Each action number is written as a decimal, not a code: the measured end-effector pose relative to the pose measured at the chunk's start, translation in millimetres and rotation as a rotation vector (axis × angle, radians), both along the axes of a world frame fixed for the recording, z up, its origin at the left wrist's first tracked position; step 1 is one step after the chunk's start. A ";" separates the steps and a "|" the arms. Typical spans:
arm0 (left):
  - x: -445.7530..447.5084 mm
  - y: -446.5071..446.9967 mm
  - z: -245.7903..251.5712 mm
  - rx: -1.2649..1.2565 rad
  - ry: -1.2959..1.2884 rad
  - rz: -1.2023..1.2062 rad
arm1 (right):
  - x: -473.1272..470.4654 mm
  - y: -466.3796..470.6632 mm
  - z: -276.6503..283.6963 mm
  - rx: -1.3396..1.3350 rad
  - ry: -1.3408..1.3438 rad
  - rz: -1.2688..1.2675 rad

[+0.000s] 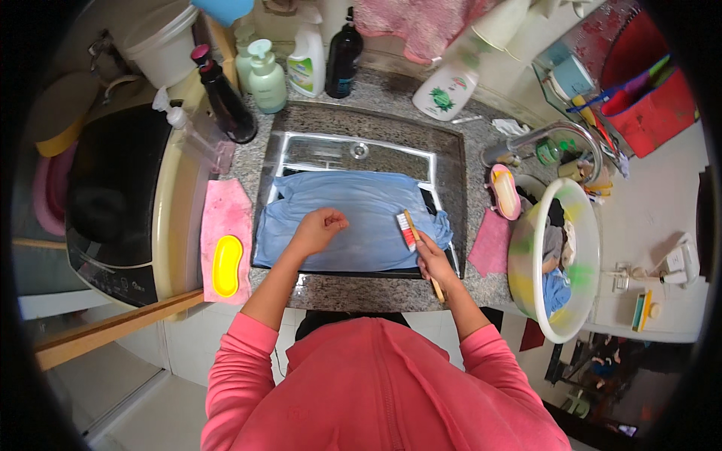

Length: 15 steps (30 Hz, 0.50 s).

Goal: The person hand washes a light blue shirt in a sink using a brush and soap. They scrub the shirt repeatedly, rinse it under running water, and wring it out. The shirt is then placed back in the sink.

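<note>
A wet light-blue garment [361, 203] lies spread out over the stone sink [457, 175], with dark edges of something beneath it showing at its sides. My right hand [434, 258] grips the wooden handle of a scrub brush [407, 230]. The brush has white and red bristles, turned to the left, over the garment's right part. Over the left half of the cloth is my left hand [320, 230], its fingers curled together and nothing visible in them. Whether it touches the fabric is not plain.
Right of the sink stand a curved faucet [541, 141], soap in a pink dish [503, 191] and a basin of clothes [516, 282]. Bottles, including a dark pump bottle [344, 56], line the back. On the left, a yellow dish [227, 266] rests on a pink cloth [225, 203] beside a washing machine [113, 197].
</note>
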State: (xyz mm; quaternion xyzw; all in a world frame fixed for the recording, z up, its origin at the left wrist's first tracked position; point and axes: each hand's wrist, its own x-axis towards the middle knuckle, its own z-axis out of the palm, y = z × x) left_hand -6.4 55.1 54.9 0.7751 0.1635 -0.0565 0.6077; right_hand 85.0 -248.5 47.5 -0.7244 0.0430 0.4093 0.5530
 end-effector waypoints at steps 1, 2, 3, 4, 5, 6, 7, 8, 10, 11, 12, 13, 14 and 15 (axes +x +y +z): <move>-5.0 8.3 10.3 -0.067 0.005 0.035 | 0.0 1.9 1.7 -0.043 0.008 0.001; -10.8 16.7 21.8 -0.098 0.015 0.078 | 0.3 4.2 3.7 -0.033 0.026 -0.006; -17.8 24.7 33.8 -0.138 0.013 0.126 | 1.4 7.7 5.1 0.008 0.085 -0.047; -26.8 32.5 46.4 -0.181 0.030 0.176 | 3.2 12.0 5.9 0.051 0.062 0.002; -36.3 40.5 59.2 -0.182 0.016 0.207 | 6.2 17.7 6.4 0.071 0.053 0.038; -45.9 48.5 71.8 -0.186 0.020 0.241 | 9.7 24.1 5.6 0.119 0.052 0.054; -56.9 56.4 83.2 -0.174 0.037 0.279 | 14.1 31.7 4.4 0.144 0.052 0.080; -71.0 62.5 92.7 -0.203 0.001 0.334 | 18.5 39.5 2.1 0.133 0.063 0.087; -117.8 76.3 106.0 -0.112 -0.016 0.413 | 26.5 55.1 -3.2 0.100 0.072 0.107; -148.2 81.3 107.2 -0.069 -0.107 0.426 | 28.9 61.4 -5.9 0.086 0.080 0.115; -188.1 85.8 106.4 -0.099 -0.019 0.509 | 30.8 67.2 -8.3 0.130 0.050 0.149; -238.1 88.1 105.7 -0.132 -0.016 0.560 | 31.7 71.0 -10.8 0.057 0.062 0.144; -288.5 86.9 102.0 -0.072 0.002 0.617 | 32.1 74.3 -13.1 0.082 0.054 0.156; -337.8 85.3 96.6 -0.548 -0.316 0.580 | 32.4 75.5 -15.2 0.154 0.055 0.192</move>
